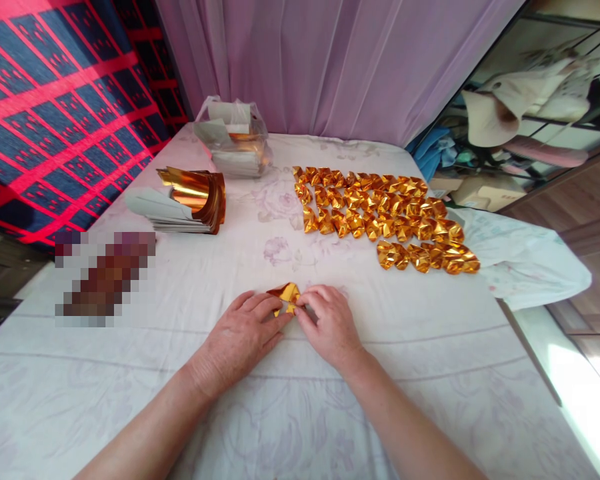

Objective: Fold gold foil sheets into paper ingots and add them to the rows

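Observation:
A small piece of gold foil paper (291,291), partly folded, lies on the cloth in front of me. My left hand (243,333) rests on its left side, fingers close together and holding it down. On the other side, the thumb and fingers of my right hand (330,323) pinch the paper's right edge. Both sets of fingertips nearly meet and hide the lower part of the sheet. Beyond my right hand, several rows of folded gold foil pieces (375,207) sit on the table. A curved stack of gold foil sheets (193,203) stands farther off to the left.
A clear plastic bag (235,140) with more foil sheets stands at the back left. A blurred patch (105,280) covers something at the left. The pale floral tablecloth (300,427) spreads under everything. A white plastic bag (525,260) hangs by the right edge, near a cluttered shelf (545,127).

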Action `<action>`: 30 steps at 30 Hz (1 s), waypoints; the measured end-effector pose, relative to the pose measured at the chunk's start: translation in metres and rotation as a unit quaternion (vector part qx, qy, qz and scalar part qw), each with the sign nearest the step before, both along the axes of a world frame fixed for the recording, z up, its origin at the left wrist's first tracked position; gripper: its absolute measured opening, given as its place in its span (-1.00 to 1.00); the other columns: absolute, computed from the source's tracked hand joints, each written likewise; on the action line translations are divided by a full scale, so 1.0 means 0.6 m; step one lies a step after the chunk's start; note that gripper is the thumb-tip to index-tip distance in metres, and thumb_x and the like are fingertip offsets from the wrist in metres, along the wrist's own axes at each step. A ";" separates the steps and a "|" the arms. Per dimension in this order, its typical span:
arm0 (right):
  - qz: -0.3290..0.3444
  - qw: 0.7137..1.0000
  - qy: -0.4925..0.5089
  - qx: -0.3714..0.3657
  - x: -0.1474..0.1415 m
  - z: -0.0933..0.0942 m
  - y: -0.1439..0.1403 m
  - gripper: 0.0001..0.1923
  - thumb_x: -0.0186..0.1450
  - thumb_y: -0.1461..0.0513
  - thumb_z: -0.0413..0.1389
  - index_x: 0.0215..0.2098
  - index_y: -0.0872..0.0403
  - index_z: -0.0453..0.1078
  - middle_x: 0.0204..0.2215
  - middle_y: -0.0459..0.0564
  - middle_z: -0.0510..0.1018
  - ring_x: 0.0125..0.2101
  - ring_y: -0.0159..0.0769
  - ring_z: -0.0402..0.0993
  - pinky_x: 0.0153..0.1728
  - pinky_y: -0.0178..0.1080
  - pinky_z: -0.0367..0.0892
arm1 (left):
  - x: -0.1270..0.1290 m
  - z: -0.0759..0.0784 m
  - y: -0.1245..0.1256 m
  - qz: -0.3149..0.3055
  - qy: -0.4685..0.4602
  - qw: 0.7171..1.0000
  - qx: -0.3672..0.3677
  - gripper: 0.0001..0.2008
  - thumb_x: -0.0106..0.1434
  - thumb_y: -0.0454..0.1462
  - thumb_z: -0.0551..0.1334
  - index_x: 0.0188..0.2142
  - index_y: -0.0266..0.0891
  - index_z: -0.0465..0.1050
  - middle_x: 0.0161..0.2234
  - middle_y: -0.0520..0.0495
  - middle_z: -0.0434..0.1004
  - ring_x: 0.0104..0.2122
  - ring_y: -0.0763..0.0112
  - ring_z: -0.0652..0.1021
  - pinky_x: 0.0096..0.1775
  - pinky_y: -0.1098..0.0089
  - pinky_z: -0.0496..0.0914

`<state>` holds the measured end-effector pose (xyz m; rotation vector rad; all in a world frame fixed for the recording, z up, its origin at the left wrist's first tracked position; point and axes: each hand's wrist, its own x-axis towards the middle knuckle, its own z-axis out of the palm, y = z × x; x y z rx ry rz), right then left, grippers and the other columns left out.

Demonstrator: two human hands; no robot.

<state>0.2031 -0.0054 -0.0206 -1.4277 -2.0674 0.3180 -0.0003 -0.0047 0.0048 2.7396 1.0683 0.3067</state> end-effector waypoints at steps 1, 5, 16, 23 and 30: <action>-0.001 1.000 0.000 0.001 0.000 0.000 0.000 -0.92 0.24 0.35 0.15 -0.36 0.04 0.41 -0.33 -0.03 0.52 -0.26 -0.21 0.42 -0.21 -0.16 0.24 | 0.000 -0.001 0.000 0.000 0.003 1.000 -0.002 -0.65 0.32 -0.27 0.26 0.09 -0.10 0.39 0.03 -0.07 0.46 0.10 0.18 0.42 0.14 0.07 0.30; -0.002 1.000 -0.001 0.001 0.000 -0.001 0.000 -0.93 0.24 0.34 0.16 -0.35 0.04 0.41 -0.32 -0.03 0.52 -0.26 -0.21 0.42 -0.20 -0.16 0.24 | 0.002 -0.003 -0.001 0.008 0.010 1.000 -0.009 -0.66 0.34 -0.26 0.23 0.11 -0.09 0.38 0.03 -0.08 0.46 0.11 0.19 0.41 0.15 0.08 0.28; 0.008 1.000 0.002 0.000 0.003 -0.003 0.002 -0.90 0.27 0.35 0.12 -0.31 0.04 0.44 -0.31 -0.03 0.53 -0.25 -0.21 0.42 -0.20 -0.15 0.24 | 0.001 -0.004 -0.003 0.013 0.032 0.999 -0.005 -0.71 0.40 -0.22 0.15 0.10 -0.05 0.39 0.07 -0.04 0.44 0.13 0.25 0.39 0.18 0.11 0.20; 0.015 1.000 0.006 0.001 0.007 -0.004 0.003 -0.86 0.29 0.37 0.09 -0.29 0.03 0.45 -0.29 -0.03 0.54 -0.24 -0.21 0.43 -0.19 -0.16 0.25 | -0.012 -0.002 0.001 -0.002 0.046 0.999 -0.013 -0.71 0.43 -0.18 0.10 0.11 0.04 0.38 0.08 0.01 0.47 0.13 0.28 0.40 0.22 0.06 0.11; 0.011 1.000 0.004 0.000 0.004 -0.001 0.002 -0.85 0.26 0.39 0.11 -0.30 0.02 0.44 -0.29 -0.04 0.54 -0.24 -0.23 0.43 -0.18 -0.17 0.24 | -0.021 -0.006 0.004 -0.015 0.031 0.999 -0.016 -0.71 0.46 -0.17 0.03 0.08 -0.01 0.42 0.11 -0.02 0.46 0.14 0.30 0.41 0.24 0.06 0.09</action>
